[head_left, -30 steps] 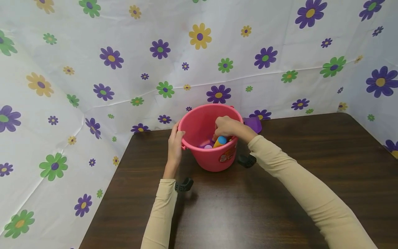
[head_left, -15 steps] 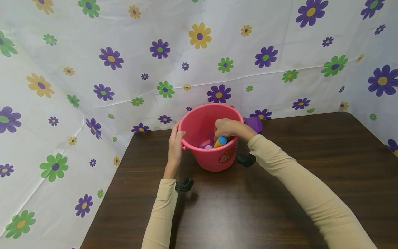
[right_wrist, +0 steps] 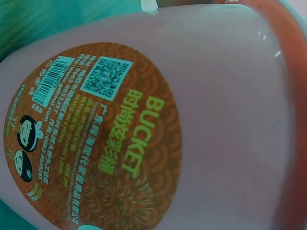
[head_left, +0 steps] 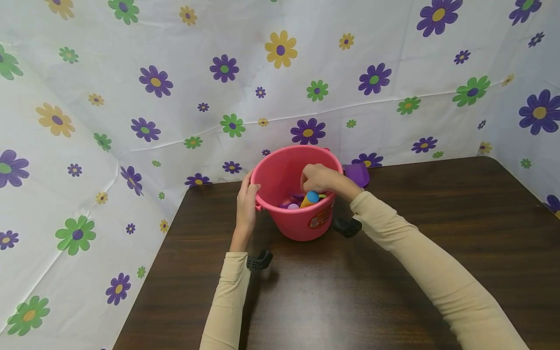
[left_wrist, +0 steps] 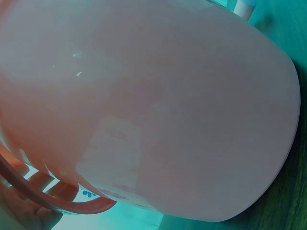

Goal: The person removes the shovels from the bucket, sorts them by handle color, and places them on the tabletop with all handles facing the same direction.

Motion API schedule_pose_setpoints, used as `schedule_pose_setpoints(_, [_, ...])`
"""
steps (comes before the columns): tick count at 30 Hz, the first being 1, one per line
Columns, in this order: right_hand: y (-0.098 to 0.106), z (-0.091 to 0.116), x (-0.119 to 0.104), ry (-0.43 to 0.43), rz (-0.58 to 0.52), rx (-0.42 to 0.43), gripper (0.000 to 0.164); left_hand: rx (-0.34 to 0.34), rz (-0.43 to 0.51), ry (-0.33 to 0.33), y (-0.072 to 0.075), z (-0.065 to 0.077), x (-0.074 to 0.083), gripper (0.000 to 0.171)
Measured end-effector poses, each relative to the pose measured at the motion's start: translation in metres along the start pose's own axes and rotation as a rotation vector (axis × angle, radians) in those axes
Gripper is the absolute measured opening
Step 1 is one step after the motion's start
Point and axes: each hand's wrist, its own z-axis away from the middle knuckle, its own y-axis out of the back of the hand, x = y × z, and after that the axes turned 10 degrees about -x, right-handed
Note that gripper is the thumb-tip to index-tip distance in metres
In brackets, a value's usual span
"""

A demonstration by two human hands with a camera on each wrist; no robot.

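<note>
A pink bucket [head_left: 286,223] stands tilted towards me on the table. My left hand [head_left: 247,204] grips its left rim, thumb over the edge; in the left wrist view, fingers [left_wrist: 62,190] show behind the curved handle [left_wrist: 29,189]. My right hand [head_left: 319,178] reaches inside over the right rim, its fingertips hidden, so what it holds cannot be told. Beside it lies a yellow cylinder with a blue end [head_left: 312,196]. A pale purple round thing [head_left: 292,206] and other purple pieces lie in the bucket. The right wrist view is filled by the bucket's oval label [right_wrist: 96,134].
A purple scoop-shaped thing [head_left: 358,174] lies just right of the bucket, partly hidden. The dark wooden table [head_left: 415,233] ends at a flower-printed white sheet [head_left: 188,107] behind and to the sides.
My right hand shifts slightly inside the bucket, and a small yellow-green piece shows beside the blue end. The left hand and the bucket stay in place.
</note>
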Motion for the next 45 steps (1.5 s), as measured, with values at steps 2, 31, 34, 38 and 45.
schedule_pose_setpoints(2, [0.000, 0.001, 0.000, -0.003, 0.003, 0.017, 0.025, -0.003, 0.002, 0.000, 0.000, 0.000, 0.000, 0.057])
schedule_pose_setpoints(31, [0.008, -0.014, 0.001, -0.108, 0.054, -0.091, 0.011, -0.004, 0.056, 0.022, -0.002, 0.000, 0.001, 0.055])
schedule_pose_setpoints(34, [0.010, -0.017, 0.004, -0.087, 0.021, -0.115, 0.011, -0.009, 0.056, 0.025, -0.002, 0.001, 0.000, 0.056])
schedule_pose_setpoints(38, [0.013, -0.017, 0.008, -0.081, -0.074, -0.134, 0.011, -0.012, 0.055, 0.026, -0.002, 0.001, 0.000, 0.056])
schedule_pose_setpoints(45, [0.016, -0.014, 0.009, -0.045, -0.213, -0.074, 0.012, -0.004, 0.047, 0.019, 0.000, 0.000, 0.001, 0.056])
